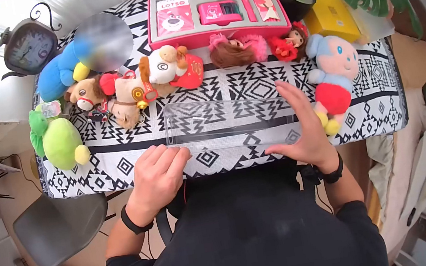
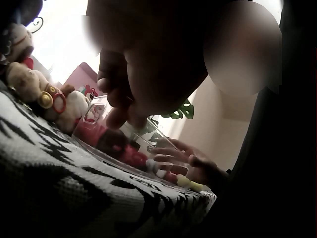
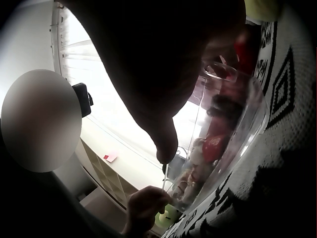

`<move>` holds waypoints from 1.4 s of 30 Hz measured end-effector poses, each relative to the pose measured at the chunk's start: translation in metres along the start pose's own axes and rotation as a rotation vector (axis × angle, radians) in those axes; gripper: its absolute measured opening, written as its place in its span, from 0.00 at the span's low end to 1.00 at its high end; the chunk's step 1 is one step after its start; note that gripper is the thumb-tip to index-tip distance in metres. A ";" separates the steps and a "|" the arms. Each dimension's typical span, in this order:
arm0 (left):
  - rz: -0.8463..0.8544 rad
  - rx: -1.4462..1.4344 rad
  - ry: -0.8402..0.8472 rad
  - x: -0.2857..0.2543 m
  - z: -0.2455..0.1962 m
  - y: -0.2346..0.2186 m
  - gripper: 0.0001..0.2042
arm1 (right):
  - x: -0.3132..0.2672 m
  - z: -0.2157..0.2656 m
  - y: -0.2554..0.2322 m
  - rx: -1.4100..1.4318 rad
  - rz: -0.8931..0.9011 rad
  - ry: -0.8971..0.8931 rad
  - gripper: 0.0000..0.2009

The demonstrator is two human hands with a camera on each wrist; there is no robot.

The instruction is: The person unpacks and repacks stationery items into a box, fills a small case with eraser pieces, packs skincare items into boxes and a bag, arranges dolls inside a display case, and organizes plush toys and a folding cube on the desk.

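A clear, see-through plastic box lies on the patterned cloth before me, its long side running left to right. My left hand pinches its near left corner, the fingers curled at the rim. In the left wrist view those fingertips meet the box's upper edge. At the other end my right hand is spread, fingers straight along the box's right end and thumb reaching over the near edge. The right wrist view shows the right thumb at the rim and toys visible through the clear wall.
Plush toys, including a green one and a blue-and-red one, line the cloth. Behind them stand a pink gift set, two dolls, a clock, a yellow box and a potted plant. A grey chair stands left.
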State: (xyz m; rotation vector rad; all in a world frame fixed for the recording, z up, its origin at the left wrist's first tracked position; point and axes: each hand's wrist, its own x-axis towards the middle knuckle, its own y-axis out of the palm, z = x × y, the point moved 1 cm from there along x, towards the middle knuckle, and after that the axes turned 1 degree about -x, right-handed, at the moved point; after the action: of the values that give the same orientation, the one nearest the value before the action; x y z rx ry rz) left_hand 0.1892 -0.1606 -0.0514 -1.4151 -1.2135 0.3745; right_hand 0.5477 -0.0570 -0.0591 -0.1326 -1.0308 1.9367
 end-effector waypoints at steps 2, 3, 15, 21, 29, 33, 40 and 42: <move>-0.008 -0.035 0.003 -0.002 0.002 0.002 0.11 | -0.001 -0.002 -0.001 -0.006 -0.014 0.006 0.63; -0.017 -0.058 0.010 -0.003 0.002 0.001 0.11 | -0.002 -0.003 -0.001 -0.004 -0.024 -0.006 0.63; 0.028 -0.099 0.077 -0.003 0.006 -0.004 0.14 | -0.019 -0.010 -0.002 0.024 -0.004 0.102 0.61; 0.023 -0.194 0.166 -0.004 -0.008 -0.015 0.13 | -0.038 -0.007 -0.026 0.002 -0.029 0.011 0.58; 0.061 -0.393 -0.288 0.029 0.052 -0.005 0.10 | -0.066 -0.028 -0.031 0.070 0.003 0.095 0.57; 0.301 -0.353 -0.165 0.056 0.057 0.018 0.12 | -0.068 -0.029 -0.027 0.075 -0.002 0.082 0.57; 0.414 -0.322 -0.047 0.070 0.065 0.037 0.06 | -0.063 -0.028 -0.023 0.073 -0.039 0.062 0.57; 0.376 -0.258 -0.043 0.071 0.065 0.035 0.05 | -0.061 -0.028 -0.024 0.033 -0.028 0.058 0.57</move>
State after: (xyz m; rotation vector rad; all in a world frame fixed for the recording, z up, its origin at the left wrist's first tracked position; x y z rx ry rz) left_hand 0.1816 -0.0602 -0.0707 -1.8750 -1.0538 0.5219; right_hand 0.6122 -0.0806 -0.0776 -0.1540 -0.9575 1.9123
